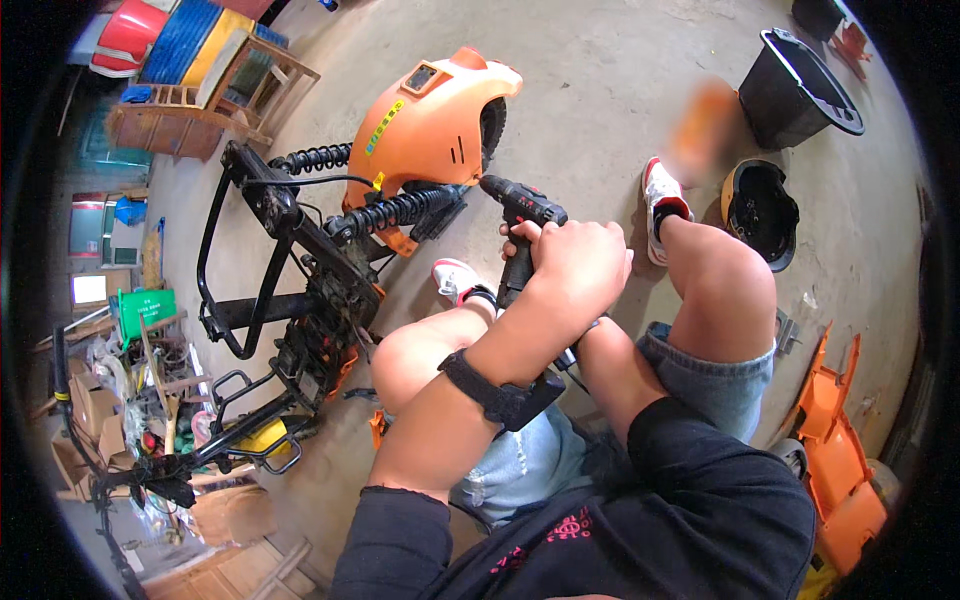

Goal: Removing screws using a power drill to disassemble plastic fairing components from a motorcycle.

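A black cordless drill [535, 205] points up and left, its chuck at the lower corner of an orange fender [430, 125]. My left hand [585, 262] is closed over the rear of the drill; its wrist wears a black strap. Below it, the fingers of my right hand [511, 246] appear wrapped round the drill's grip, the rest hidden behind my left hand and forearm. The fender sits over a black tyre [492, 125], beside the black coil-spring shock absorbers [395, 212] of a vehicle frame [290, 225].
My knees and shoes flank the drill. On the right lie a black tub [800, 95], a yellow-and-black helmet-like shell [760, 212] and orange body panels [835, 450]. Wooden furniture [215, 115] stands far left; boxes and scrap [110, 400] crowd the left.
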A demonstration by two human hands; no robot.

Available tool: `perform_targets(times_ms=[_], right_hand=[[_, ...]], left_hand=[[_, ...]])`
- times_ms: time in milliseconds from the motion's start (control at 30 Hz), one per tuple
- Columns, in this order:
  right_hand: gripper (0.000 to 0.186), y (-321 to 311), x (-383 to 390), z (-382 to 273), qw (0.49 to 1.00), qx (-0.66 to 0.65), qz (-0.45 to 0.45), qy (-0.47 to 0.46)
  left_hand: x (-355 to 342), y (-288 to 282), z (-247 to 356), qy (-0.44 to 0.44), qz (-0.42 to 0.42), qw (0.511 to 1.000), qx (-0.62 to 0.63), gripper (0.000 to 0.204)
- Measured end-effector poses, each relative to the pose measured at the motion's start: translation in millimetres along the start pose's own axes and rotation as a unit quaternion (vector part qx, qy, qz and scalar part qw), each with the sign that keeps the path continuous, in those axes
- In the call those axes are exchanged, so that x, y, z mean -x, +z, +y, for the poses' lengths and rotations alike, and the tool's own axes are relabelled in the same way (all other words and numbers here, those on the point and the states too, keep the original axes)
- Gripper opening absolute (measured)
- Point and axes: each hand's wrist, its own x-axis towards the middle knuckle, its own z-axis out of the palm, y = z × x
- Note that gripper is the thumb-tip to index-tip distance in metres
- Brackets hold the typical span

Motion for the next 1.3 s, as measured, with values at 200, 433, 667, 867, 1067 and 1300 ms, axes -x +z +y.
perform_targets(times_ms=[200,433,667,867,1067,1300], right_hand=[[0.016,-10,-12,11,0.992,-0.122,0.012,-0.012],[0.013,-29,-42,31,0.993,-0.089,-0.011,0.079],[0.011,-15,-38,31,0.998,0.002,0.044,0.044],[0.006,-1,-27,30,0.996,0.055,0.046,-0.061],[0.015,-10,-33,34,0.996,0.053,0.052,-0.05],[0.016,-16,-37,41,0.996,0.057,0.049,-0.038]], left_hand=[[-4,-2,5,-0.014,-0.018,1.0,-0.01,0.028],[-2,1,12,0.027,0.003,0.999,-0.029,0.028],[-4,4,12,0.028,0.01,0.999,-0.039,0.028],[-4,6,13,0.031,0.002,0.999,-0.036,0.028],[-2,6,15,0.033,0.006,0.999,-0.038,0.028],[1,3,18,0.03,0.008,0.998,-0.049,0.027]])
